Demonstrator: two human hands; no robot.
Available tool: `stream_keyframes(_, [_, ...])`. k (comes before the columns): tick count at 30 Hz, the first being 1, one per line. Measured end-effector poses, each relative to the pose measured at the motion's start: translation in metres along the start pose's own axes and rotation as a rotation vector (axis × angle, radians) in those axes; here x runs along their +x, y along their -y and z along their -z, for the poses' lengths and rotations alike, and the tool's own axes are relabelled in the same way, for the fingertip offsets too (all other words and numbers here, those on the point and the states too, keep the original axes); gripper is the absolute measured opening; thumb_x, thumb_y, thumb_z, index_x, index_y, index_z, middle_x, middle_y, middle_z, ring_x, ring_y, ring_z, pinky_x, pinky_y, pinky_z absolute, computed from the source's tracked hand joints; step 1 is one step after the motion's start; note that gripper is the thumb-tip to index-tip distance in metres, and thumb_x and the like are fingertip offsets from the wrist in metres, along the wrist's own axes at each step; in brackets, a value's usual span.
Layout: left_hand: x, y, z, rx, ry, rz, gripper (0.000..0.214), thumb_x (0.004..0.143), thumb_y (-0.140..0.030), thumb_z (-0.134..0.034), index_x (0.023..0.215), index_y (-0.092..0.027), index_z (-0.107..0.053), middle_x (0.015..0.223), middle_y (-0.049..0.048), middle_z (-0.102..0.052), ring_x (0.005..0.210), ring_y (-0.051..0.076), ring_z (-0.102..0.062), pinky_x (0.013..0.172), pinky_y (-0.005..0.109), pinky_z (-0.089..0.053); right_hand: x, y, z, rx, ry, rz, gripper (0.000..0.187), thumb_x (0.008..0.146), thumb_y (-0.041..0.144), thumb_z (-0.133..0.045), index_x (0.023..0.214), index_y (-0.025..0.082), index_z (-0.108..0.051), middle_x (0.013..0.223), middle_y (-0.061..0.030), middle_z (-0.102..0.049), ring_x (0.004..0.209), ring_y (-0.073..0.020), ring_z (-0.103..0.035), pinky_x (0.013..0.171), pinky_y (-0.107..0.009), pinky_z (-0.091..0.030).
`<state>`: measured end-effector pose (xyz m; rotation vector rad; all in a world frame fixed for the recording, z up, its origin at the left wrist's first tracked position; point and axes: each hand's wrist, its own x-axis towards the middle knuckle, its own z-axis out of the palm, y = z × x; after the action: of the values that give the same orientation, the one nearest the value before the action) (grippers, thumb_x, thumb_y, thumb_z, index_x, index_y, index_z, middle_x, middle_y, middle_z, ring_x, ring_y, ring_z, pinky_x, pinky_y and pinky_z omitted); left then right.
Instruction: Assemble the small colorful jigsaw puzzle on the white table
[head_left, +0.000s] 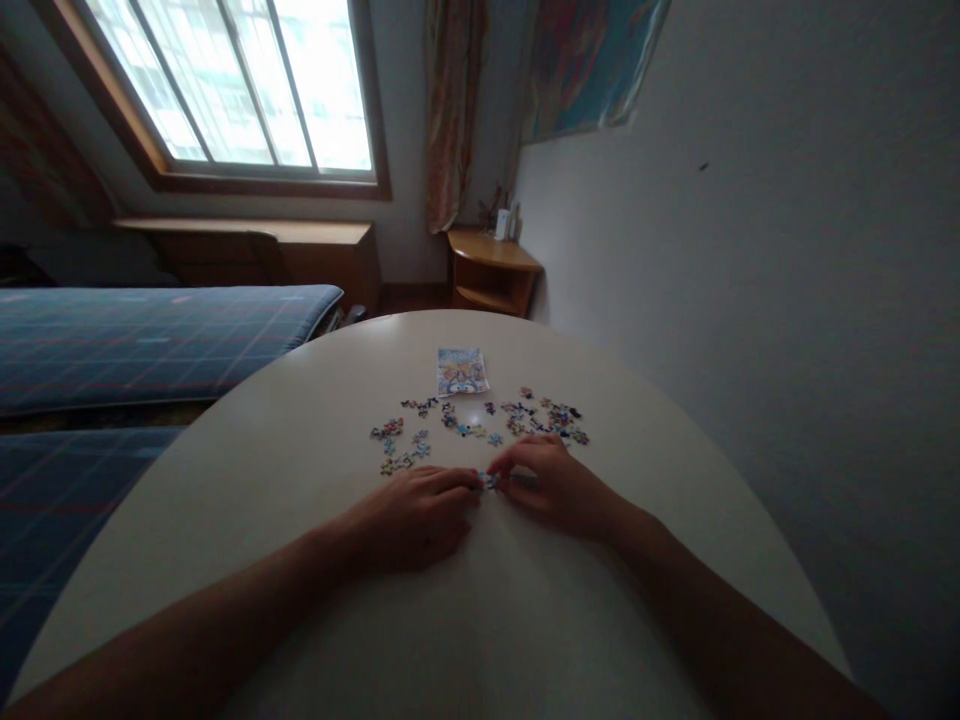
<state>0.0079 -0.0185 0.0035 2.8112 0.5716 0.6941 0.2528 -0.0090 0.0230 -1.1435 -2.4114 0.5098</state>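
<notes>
Jigsaw puzzle pieces lie between my two hands at the near middle of the white round table. My left hand rests on the table, its fingertips closed on the left side of these pieces. From the right, my right hand pinches their other side between thumb and fingers. How many pieces are held is hidden by the fingers. Beyond my right hand sits a cluster of loose puzzle pieces. More pieces, some joined in short strips, lie beyond my left hand.
A small printed picture sheet lies past the pieces. Left of the table is a bed with a blue plaid cover. A wooden corner cabinet stands behind, and a pale wall runs close along the right.
</notes>
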Motion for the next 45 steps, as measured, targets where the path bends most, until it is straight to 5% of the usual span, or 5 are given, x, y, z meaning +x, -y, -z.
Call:
stream_keyframes(21, [0.0005,0.0,-0.0001,0.03,-0.05,-0.022,0.015,0.094,-0.017,-0.05,0.099,-0.017,-0.064,0.117,0.0101,-0.072,0.106,0.021,-0.07,0.092,0.036,-0.059,-0.0002,0.0067,0.0026,-0.167,0.021,0.062,0.018,0.083,0.027,-0.072,0.101,0.025,-0.073,0.096,-0.0037,-0.074,0.1,-0.0222,-0.064,0.093,-0.04,-0.037])
stream_keyframes(45, [0.0017,-0.0004,0.0011,-0.027,-0.065,-0.027,0.014,0.094,-0.015,-0.051,0.096,-0.016,-0.065,0.115,0.0087,-0.073,0.108,0.019,-0.069,0.095,0.033,-0.058,-0.0029,0.002,0.0066,-0.117,0.071,0.092,0.017,0.082,0.028,-0.075,0.099,0.025,-0.073,0.099,-0.0028,-0.072,0.102,-0.0217,-0.063,0.095,-0.041,-0.033])
